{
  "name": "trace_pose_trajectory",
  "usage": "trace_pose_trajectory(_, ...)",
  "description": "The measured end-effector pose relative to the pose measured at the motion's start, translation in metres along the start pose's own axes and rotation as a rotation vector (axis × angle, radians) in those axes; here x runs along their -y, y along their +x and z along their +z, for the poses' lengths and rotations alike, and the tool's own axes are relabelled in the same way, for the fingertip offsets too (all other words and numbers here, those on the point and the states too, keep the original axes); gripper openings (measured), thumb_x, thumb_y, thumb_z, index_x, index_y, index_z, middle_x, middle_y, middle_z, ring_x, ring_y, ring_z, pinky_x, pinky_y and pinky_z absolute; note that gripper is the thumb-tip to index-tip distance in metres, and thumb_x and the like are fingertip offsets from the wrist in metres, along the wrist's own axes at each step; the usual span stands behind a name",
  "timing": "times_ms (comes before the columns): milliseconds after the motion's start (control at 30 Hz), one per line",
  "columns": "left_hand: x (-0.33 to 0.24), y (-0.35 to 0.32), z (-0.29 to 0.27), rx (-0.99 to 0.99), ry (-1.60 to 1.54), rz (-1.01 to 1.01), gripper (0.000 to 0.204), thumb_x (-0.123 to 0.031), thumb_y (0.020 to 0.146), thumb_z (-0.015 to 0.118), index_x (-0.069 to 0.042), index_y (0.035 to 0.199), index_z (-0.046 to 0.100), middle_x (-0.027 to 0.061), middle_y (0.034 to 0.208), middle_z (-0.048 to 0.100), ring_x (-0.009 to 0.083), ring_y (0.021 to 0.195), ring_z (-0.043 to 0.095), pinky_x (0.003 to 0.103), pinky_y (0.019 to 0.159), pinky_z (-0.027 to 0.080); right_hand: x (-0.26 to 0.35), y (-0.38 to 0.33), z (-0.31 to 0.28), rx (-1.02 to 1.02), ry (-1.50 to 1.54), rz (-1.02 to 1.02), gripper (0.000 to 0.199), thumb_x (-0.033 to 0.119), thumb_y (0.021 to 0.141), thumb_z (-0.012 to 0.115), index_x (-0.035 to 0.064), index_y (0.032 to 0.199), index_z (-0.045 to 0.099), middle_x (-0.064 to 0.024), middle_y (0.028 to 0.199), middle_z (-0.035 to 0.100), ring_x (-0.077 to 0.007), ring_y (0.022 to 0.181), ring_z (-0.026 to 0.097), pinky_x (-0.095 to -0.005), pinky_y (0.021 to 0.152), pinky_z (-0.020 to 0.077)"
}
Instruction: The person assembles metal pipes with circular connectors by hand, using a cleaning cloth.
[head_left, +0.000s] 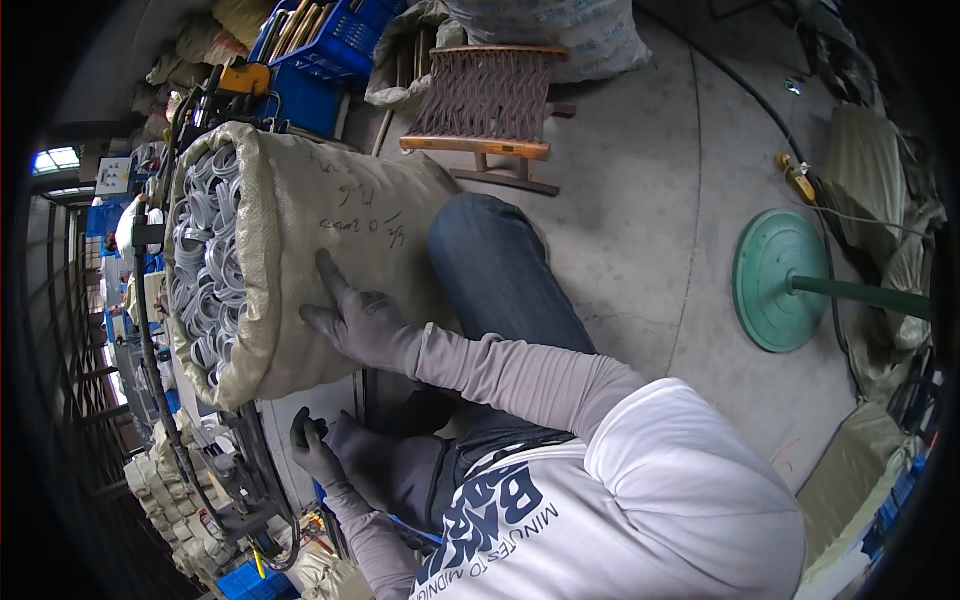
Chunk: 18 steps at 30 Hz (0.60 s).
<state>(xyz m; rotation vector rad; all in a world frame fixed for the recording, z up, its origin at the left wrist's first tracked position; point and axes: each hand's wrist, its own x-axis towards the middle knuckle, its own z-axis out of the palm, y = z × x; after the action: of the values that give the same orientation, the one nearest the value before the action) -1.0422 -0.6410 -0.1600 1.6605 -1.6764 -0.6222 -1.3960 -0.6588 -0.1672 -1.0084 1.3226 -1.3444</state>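
A grey concrete floor [650, 250] spreads through a cluttered workshop. On it I see a person in a white T-shirt [700, 470] with dark lettering, long grey sleeves, and a jeans-clad leg [505, 265] reaching forward.

In front of the person is a big beige woven sack [330, 220], its side marked with dark handwriting. Its rolled mouth faces the left edge of my view, and the jeans-clad leg appears to be against its side. The scene is turned, so I cannot tell whether the sack stands upright or tilts.

Beyond the sack, a bulging white sack [560, 35] sits behind a low wooden stool [480, 100] with a woven brown seat. Well apart, on the right of the view, is a round green base [765, 280] with a green pole. A blue crate [325, 45] is near the top.

The grey right hand [370, 325] lies on the beige sack's side, its thumb and index finger spread wide; the other fingers are hard to make out. The left hand [315, 445] is near the sack's lower side, fingers partly curled and dark at the tips; I cannot tell whether they pinch anything.

Smallest are the pale grey rings [210, 250], loosely coiled, crowding the sack's mouth.
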Motion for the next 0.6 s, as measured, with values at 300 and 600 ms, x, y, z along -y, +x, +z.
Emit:
trace_pose_trajectory(300,-0.006,0.001,0.022,0.032,-0.032,-0.019,0.034,-0.019,0.108,0.064,0.002,0.134,0.071,0.0095,0.11,0.077,0.0144,0.088,0.07,0.031,0.078,0.057,-0.023,0.012,0.008,-0.058,-0.049,-0.268,0.091,0.049,0.107,0.06,0.0008,0.17,0.018,-0.0326,0.108,0.074,-0.0486,0.105,0.073,-0.0511,0.098,0.0543)
trace_pose_trajectory(600,-0.007,0.004,0.02,0.05,-0.019,-0.007,0.034,-0.02,0.108,0.064,0.002,0.133,0.071,0.0098,0.108,0.077,0.014,0.088,0.069,0.03,0.078,0.056,-0.005,0.006,0.003,0.044,0.007,-0.169,0.099,0.048,0.106,0.062,-0.006,0.169,0.008,-0.0324,0.101,0.074,-0.0469,0.1,0.075,-0.0508,0.095,0.0553)
